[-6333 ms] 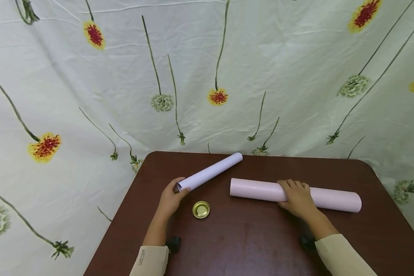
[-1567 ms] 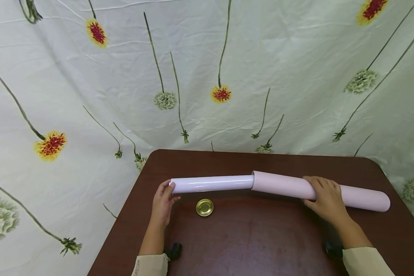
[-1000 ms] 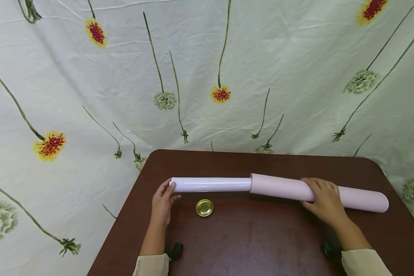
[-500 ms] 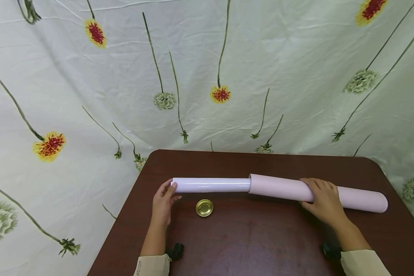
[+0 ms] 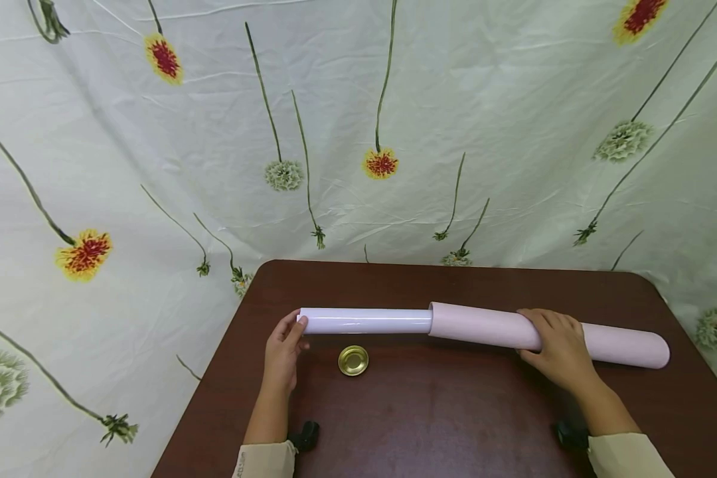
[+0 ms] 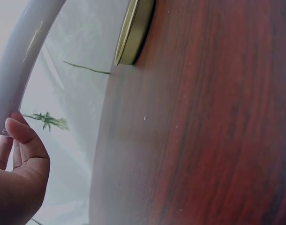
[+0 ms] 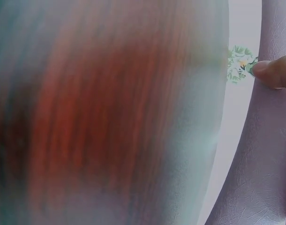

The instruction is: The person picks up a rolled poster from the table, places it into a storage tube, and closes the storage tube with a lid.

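My left hand (image 5: 283, 348) pinches the left end of a glossy white paper roll (image 5: 367, 321) between thumb and fingers. The roll's right end sits inside the open mouth of a wider pale pink cardboard tube (image 5: 475, 324), hidden there. Over the tube's middle lies my right hand (image 5: 558, 348), gripping it with thumb on the near side. In the left wrist view, the thumb presses on the end of the white roll (image 6: 21, 61). The right wrist view shows a thumb (image 7: 274, 72) against the textured pink tube (image 7: 262, 154).
A small round gold metal lid (image 5: 353, 360) lies on the dark brown table (image 5: 430, 411), just below the white roll. Behind the table's far edge hangs a pale flower-printed cloth (image 5: 334, 119). Dark wrist devices (image 5: 305, 436) are worn on both wrists.
Earliest, the white roll lay slanted, apart from the pink tube. Since then it has swung level and its right end has entered the tube. Lately slightly less of the roll shows outside.
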### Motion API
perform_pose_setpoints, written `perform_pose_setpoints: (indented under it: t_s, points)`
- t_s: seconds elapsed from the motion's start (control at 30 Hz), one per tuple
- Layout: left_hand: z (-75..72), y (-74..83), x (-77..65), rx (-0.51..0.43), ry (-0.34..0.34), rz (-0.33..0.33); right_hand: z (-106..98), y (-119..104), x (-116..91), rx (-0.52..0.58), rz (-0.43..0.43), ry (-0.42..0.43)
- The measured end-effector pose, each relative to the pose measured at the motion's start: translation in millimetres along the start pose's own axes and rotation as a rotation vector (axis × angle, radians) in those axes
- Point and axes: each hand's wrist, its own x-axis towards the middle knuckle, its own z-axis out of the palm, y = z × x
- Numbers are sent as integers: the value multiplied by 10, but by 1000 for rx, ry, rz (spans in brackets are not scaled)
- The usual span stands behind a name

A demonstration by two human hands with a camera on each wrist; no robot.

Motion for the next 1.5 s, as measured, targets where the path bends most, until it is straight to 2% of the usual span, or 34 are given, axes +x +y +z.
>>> perform_pose_setpoints:
  t_s: [0.5, 0.97, 1.33, 1.5]
  points:
    - [-7, -12, -5, 33, -9, -3, 35, -12, -25, 2, -5, 9]
    - [26, -10, -19, -1, -19, 13, 35, -69, -23, 9, -3, 14]
    - [29, -3, -20, 8, -39, 1, 43, -81, -23, 9, 1, 4]
    - [31, -19, -25, -23, -60, 2, 49, -82, -23, 12, 3, 1]
